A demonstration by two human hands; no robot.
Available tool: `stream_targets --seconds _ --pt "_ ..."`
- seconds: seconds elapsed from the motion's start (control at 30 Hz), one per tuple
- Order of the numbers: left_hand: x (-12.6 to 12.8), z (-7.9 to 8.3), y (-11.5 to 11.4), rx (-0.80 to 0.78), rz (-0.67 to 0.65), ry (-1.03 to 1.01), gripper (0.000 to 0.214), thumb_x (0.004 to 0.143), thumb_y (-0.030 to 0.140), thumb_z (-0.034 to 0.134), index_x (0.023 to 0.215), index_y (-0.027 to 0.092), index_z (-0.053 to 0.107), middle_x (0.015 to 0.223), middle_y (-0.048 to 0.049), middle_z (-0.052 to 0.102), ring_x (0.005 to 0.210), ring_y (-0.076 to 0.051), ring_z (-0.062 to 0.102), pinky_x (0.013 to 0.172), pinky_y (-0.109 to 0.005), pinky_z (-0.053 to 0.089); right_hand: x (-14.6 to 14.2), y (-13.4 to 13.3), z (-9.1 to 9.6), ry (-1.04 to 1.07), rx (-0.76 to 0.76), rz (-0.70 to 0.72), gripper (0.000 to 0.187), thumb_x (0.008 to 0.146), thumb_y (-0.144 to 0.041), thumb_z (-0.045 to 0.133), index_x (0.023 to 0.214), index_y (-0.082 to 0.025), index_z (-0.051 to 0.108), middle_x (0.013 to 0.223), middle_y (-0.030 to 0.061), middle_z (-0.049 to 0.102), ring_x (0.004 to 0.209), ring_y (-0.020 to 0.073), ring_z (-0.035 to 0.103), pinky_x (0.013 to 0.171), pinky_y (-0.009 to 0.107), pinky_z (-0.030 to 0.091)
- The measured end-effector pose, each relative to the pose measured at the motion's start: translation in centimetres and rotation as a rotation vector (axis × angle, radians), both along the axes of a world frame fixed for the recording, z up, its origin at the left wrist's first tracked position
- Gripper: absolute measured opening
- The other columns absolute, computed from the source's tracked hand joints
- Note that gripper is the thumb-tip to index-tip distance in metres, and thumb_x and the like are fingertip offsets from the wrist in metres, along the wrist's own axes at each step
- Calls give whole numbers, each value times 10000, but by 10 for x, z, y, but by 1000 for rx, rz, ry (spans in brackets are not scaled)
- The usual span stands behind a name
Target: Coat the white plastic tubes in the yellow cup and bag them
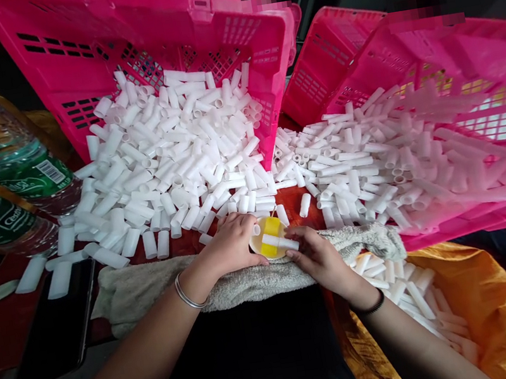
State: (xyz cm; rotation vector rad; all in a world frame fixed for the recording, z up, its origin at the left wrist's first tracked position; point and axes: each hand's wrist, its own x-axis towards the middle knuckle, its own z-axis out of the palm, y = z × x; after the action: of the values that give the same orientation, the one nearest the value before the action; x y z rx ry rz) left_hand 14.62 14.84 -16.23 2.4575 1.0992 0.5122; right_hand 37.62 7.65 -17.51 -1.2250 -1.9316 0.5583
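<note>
Where left fingers point(244, 221) curl, disc point(271, 227) partly hides.

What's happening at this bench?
A person is handling small white plastic tubes bare-handed. The right hand pinches a white tube lying across a round pale-and-yellow piece; the left hand curls around that piece's left side, though its exact grip is unclear. Both work by a towel along the table edge. Loose tubes spill from the left pink crate and the right pink crate; more sit in an orange sack.
</note>
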Motion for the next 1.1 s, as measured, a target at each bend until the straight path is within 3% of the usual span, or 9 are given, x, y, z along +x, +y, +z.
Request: stream_targets --seconds 0.07,0.2,0.4,0.57,0.67,0.8,0.87,0.97,1.1 --pt "1 1 1 -9 -20 11 827 548 519 914 1199 201 514 1246 -123 614 1213 -357 524 1023 -496 397 0 -1 0 3 -23 -36 197 963 -281 560 1133 -209 630 1038 102 695 909 219 697 778 364 610" --pt "2 2 3 -4 -20 34 800 552 534 910 1167 197 525 1217 -126 628 1199 -352 537 1021 -494 386 -1 -1 3 -181 167 38 183 953 -183 511 1036 -215 671 1079 121 661 1026 245 661 865 412 584" --pt "2 1 1 24 -8 56 824 535 550 915 1162 184 524 1187 -131 639 1189 -363 546 1012 -494 391 -7 -5 2 -139 86 -53 188 959 -213 559 1140 -203 607 1036 113 682 933 229 683 808 387 600" --pt "-4 4 -2 69 -30 82 771 607 569 868 1168 198 493 1248 -139 619 1226 -373 527 1018 -539 394 -10 -7 -1 -134 251 62 159 938 -138 548 1008 -234 654 1070 99 669 977 228 660 841 395 577" --pt "-11 17 -4 180 -32 70 540 781 496 749 1128 172 492 1312 -180 567 1256 -380 507 1013 -549 423 -12 -4 10 200 97 -73 84 925 -252 630 1004 -230 610 976 68 674 860 191 667 743 331 582" --pt "-18 41 -14 143 -25 85 161 989 244 449 1096 140 511 955 -101 659 830 -227 662 698 -357 552 -17 -4 38 518 -128 -179 226 911 -421 657 1019 -227 613 876 36 678 696 145 628 622 270 551" --pt "-18 50 -20 195 -68 55 174 1002 268 463 1105 144 528 906 -74 666 769 -205 661 654 -323 556 -19 -6 50 542 -167 -145 253 887 -444 684 1002 -225 632 871 35 681 684 139 614 598 256 530" --pt "-18 57 -29 439 -109 17 185 1001 262 492 1129 143 552 922 -72 671 815 -205 662 720 -334 573 -21 -8 63 473 -234 -73 272 869 -457 701 972 -210 650 809 28 671 653 137 589 561 247 490" --pt "-15 57 -42 650 -113 134 165 994 209 465 1060 120 587 784 -54 638 701 -224 634 609 -356 552 -25 -8 74 333 -368 9 291 923 -472 615 942 -183 648 718 6 623 579 120 528 514 241 436"
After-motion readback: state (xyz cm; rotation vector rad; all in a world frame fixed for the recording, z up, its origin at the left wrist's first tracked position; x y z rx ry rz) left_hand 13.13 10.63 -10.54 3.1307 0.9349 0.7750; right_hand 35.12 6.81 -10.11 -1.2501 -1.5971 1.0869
